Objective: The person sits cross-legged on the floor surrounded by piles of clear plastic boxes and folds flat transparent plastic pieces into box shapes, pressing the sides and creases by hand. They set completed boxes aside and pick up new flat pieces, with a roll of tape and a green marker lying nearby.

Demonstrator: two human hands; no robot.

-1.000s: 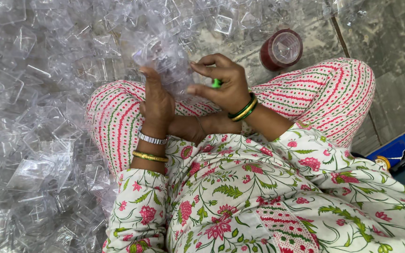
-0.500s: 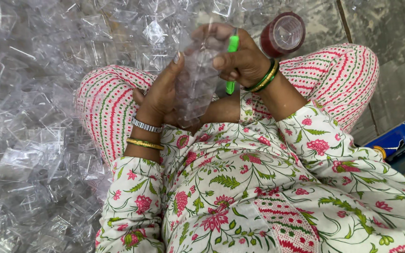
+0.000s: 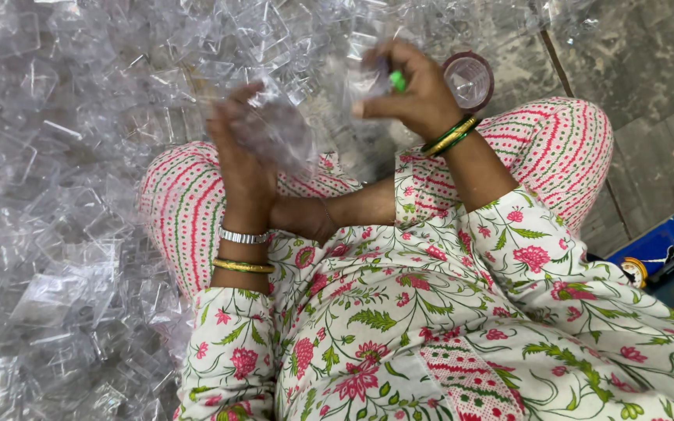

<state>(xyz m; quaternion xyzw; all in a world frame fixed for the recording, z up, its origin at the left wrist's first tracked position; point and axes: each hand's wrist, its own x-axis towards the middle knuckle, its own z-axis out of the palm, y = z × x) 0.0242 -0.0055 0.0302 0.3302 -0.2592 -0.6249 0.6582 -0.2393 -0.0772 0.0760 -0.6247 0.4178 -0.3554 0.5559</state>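
Note:
I sit cross-legged on the floor in a floral suit. My left hand (image 3: 245, 152) grips a clear plastic piece (image 3: 281, 129) above my left knee. My right hand (image 3: 413, 92) is raised higher and to the right, closed on a small green tool (image 3: 397, 79) and touching another clear plastic piece (image 3: 360, 62). The two hands are apart, with blurred clear plastic between them. Bangles ring both wrists.
A heap of clear plastic containers (image 3: 56, 195) covers the floor to my left and ahead. A round clear cup with a dark red rim (image 3: 468, 79) stands beyond my right knee. A blue box with small items (image 3: 661, 257) lies at the right, on grey stone floor (image 3: 649, 93).
My hands, together over my lap a second ago, have lifted and moved apart. The left now holds its own clear piece; the right has risen towards the cup.

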